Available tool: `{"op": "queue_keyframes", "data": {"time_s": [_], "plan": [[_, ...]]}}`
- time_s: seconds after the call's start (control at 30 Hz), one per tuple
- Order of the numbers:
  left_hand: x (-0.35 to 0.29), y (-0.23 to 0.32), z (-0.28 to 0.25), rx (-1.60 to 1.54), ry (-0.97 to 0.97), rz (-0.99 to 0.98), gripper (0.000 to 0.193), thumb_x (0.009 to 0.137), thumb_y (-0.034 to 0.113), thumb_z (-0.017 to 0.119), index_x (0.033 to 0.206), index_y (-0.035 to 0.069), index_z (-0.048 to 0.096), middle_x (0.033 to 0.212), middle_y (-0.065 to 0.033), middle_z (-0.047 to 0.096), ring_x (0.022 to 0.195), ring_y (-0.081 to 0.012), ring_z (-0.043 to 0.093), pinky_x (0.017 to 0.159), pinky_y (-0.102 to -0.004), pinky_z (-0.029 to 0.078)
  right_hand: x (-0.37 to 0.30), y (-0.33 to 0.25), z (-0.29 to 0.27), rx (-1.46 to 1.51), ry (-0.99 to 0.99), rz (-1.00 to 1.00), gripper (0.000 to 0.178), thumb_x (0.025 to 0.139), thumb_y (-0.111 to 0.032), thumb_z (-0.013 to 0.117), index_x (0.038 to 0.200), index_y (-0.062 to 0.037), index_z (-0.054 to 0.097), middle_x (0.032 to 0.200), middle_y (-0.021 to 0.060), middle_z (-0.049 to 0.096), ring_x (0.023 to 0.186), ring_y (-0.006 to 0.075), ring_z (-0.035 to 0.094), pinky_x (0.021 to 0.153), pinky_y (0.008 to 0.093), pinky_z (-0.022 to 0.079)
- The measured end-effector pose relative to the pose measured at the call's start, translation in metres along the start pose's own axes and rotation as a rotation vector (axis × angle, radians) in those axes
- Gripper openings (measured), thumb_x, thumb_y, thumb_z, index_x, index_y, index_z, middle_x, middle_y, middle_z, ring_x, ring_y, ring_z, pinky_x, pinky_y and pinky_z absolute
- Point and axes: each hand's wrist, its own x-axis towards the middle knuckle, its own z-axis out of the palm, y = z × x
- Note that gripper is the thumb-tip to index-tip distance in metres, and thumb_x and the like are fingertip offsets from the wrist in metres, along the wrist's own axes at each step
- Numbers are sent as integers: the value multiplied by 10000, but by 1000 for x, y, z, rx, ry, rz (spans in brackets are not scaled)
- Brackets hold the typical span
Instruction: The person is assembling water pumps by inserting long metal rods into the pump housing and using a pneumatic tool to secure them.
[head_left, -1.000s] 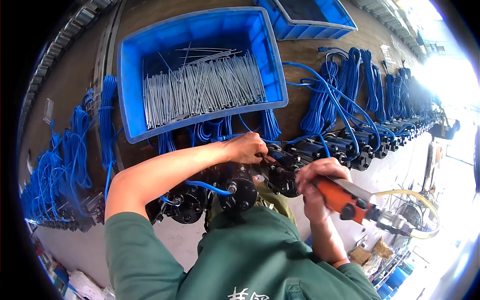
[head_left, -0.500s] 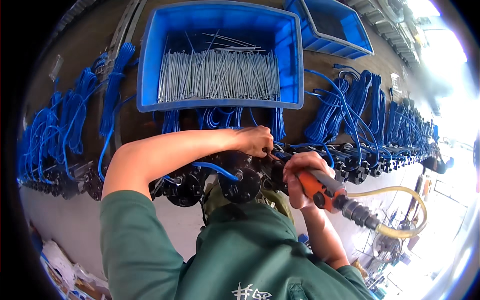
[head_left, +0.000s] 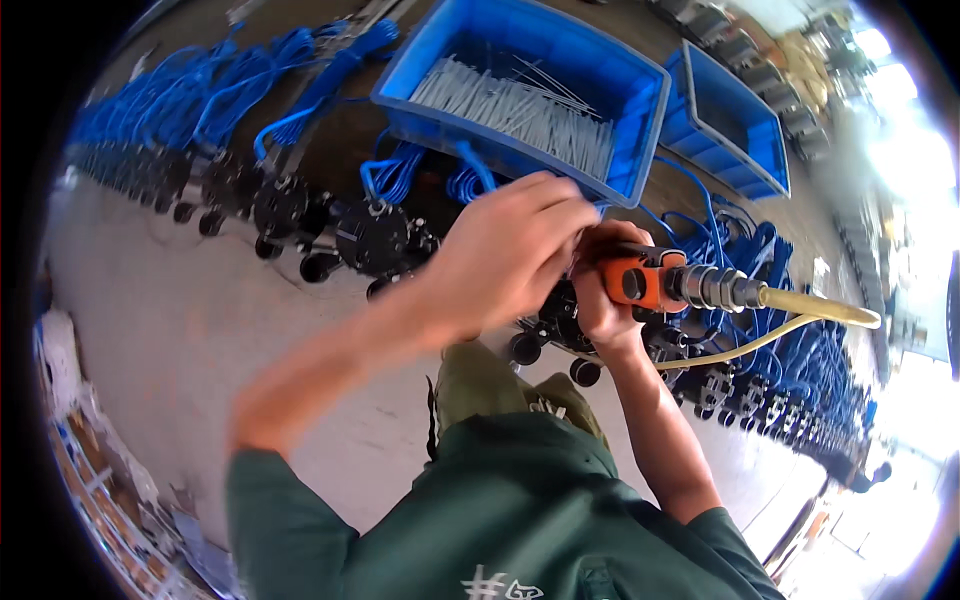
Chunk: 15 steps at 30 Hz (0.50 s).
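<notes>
My right hand (head_left: 610, 290) is wrapped round an orange and black air-powered tool (head_left: 645, 280). A metal coupling (head_left: 715, 288) and a yellowish air hose (head_left: 815, 303) run off its right end. My left hand (head_left: 520, 240), blurred, is close against the tool's front end, fingers bent and fingertips largely hidden; I cannot make out what is in them. Behind both hands stands a blue plastic bin (head_left: 520, 135) with many thin grey metal rods (head_left: 520, 105) in it. Under the hands is a row of black round motor-like units (head_left: 372, 237), partly covered by my left forearm.
Bundled blue cables (head_left: 395, 172) lie behind the units, with more coils (head_left: 765, 250) at the right. A second blue bin (head_left: 725, 120) sits at the back right. The hose loops over the units at the right. Pale floor (head_left: 180, 310) lies below the bench edge.
The view has turned, and the bins now sit further right and higher. My left hand has come nearer to the tool, over the units. The tool is now more level, still in my right hand.
</notes>
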Motion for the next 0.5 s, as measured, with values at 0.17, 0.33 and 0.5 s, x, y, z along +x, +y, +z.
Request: {"op": "queue_keyframes", "data": {"time_s": [0.17, 0.33, 0.5], "plan": [[-173, 50, 106, -700, 370, -912, 290, 1051, 135, 534, 1273, -40, 596, 1123, -81, 679, 969, -127, 612, 796, -275, 527, -4, 16, 14, -48, -53, -84, 247, 803, 65, 596, 1038, -10, 592, 898, 74, 642, 769, 136, 622, 723, 265, 511], [-195, -60, 232, -977, 525, -702, 456, 1114, 267, 368, 1480, 12, 459, 1350, -107, 616, 1156, -119, 592, 970, -285, 497, -1, 6, 25, 61, -68, -93, 190, 772, 56, 543, 957, 34, 582, 806, 86, 618, 640, 128, 589, 610, 250, 498], [-179, -95, 243, -1389, 413, -662, 419, 1098, 243, 364, 1369, 13, 587, 1277, -92, 659, 1142, -133, 617, 937, -273, 509, -1, 9, 22, 59, -65, -143, 226, 762, 46, 513, 978, 49, 578, 788, 103, 619, 623, 146, 584, 603, 256, 499]]}}
